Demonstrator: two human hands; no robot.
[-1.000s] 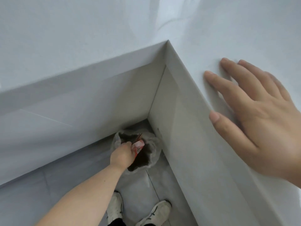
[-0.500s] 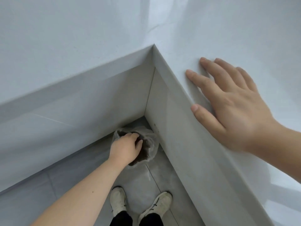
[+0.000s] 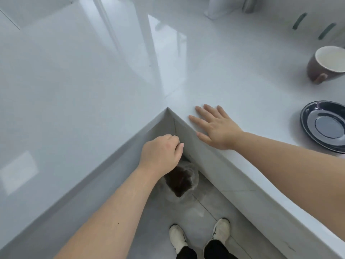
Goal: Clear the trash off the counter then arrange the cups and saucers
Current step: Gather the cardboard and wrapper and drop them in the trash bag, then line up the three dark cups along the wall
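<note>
Head view: I judge the trash step finished; left hand (image 3: 161, 156) loosely curled, holding nothing, above the bin (image 3: 180, 184); right hand (image 3: 217, 128) flat on the counter (image 3: 242, 81). Next, reach for the cup (image 3: 325, 65) and saucer (image 3: 324, 126).

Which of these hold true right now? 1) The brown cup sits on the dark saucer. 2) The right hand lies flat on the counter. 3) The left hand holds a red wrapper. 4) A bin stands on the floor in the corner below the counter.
1) False. The brown cup stands on the counter, apart from the dark saucer.
2) True. The right hand rests palm down near the counter's inner corner.
3) False. The left hand is loosely curled, with nothing visible in it.
4) True. The bin sits on the floor under the left hand.
</note>
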